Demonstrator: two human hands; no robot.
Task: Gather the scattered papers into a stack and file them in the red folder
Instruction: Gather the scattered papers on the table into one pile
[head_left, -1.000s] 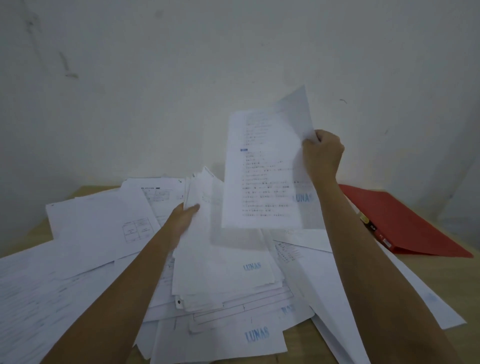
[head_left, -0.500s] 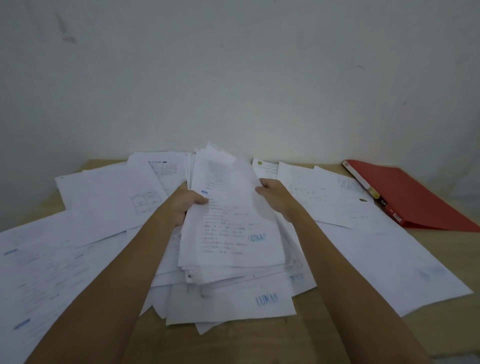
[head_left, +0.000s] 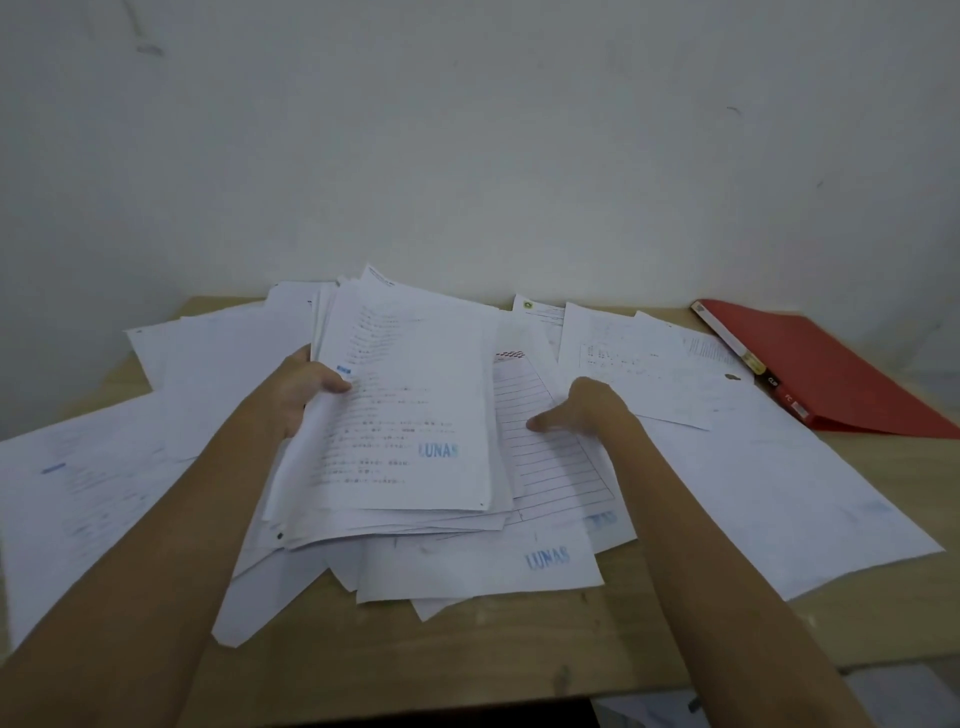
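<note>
White paper stack (head_left: 410, 415) sits mid-counter, pinched by our left grip (head_left: 298, 389); our right grip (head_left: 582, 410) has let go and now lies flat on a lined sheet (head_left: 550, 467), likely next. The red folder (head_left: 831, 374) waits at the far right corner of the counter (head_left: 519, 649).

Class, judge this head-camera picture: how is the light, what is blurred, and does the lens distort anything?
Head view: dim, even light, soft shadows, no glare; small print on the held stack is smeared, though its blue LUNAS stamp reads; the wide lens swells both forearms toward the bottom edge.
</note>
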